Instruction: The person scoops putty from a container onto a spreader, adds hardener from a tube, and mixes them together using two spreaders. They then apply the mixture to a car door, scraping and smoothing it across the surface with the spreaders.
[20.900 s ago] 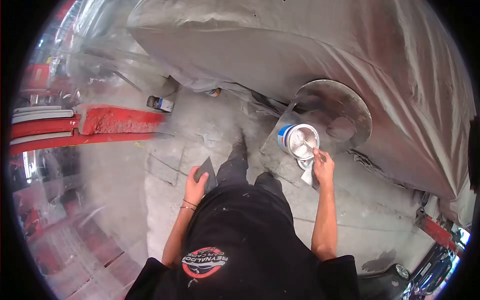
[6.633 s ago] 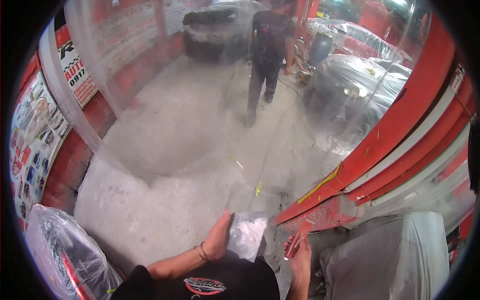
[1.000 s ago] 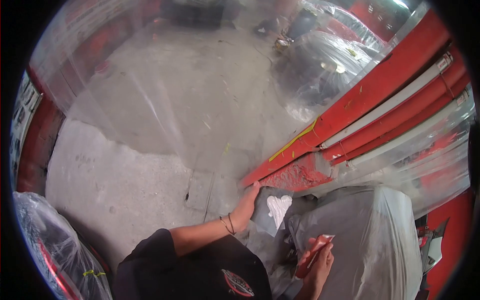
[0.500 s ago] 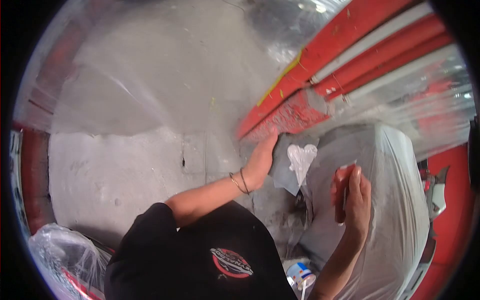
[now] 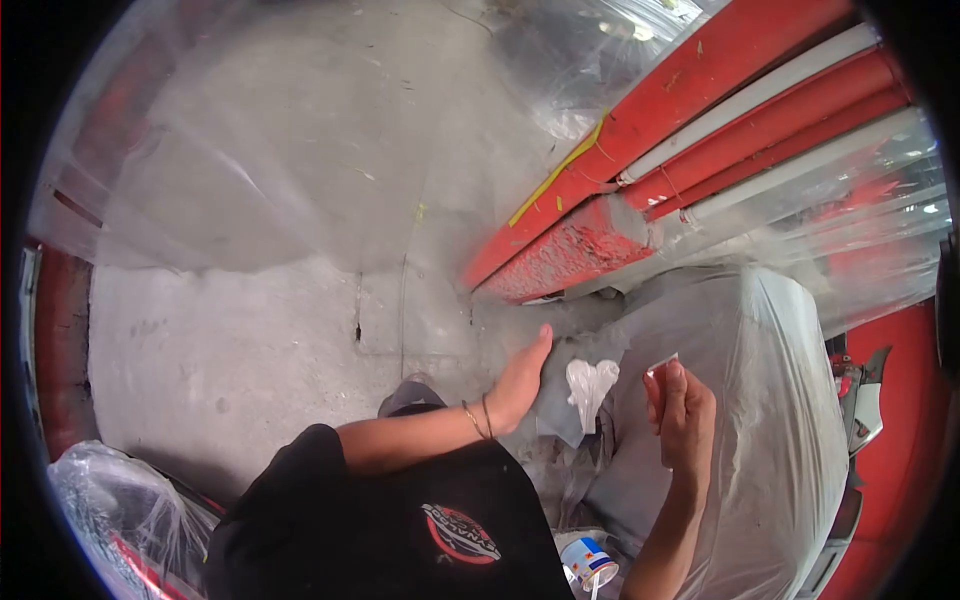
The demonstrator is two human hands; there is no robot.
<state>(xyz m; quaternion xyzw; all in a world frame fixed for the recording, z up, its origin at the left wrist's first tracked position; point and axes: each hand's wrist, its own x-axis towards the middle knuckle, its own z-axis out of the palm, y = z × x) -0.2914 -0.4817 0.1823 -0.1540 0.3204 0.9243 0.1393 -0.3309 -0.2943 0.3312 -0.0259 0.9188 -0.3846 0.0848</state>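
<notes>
While the left hand (image 5: 518, 388) is grasping a dark, flat sheet (image 5: 562, 412), fingers hidden beneath, it is presumably keeping the white paste (image 5: 592, 385) facing upward and within easy reach. Lower down, a blue-and-white can (image 5: 588, 560) is showing a pale stick (image 5: 597, 585) at its rim, its contents remaining indistinguishable; the right hand (image 5: 688, 410) is clenching a light-tipped tool (image 5: 665, 363), apparently keeping its tip clear of the gray cover (image 5: 790, 400).

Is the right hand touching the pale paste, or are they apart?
Apart. The head view shows a strip of the grey cover between the closed right hand and the pale paste.
</notes>
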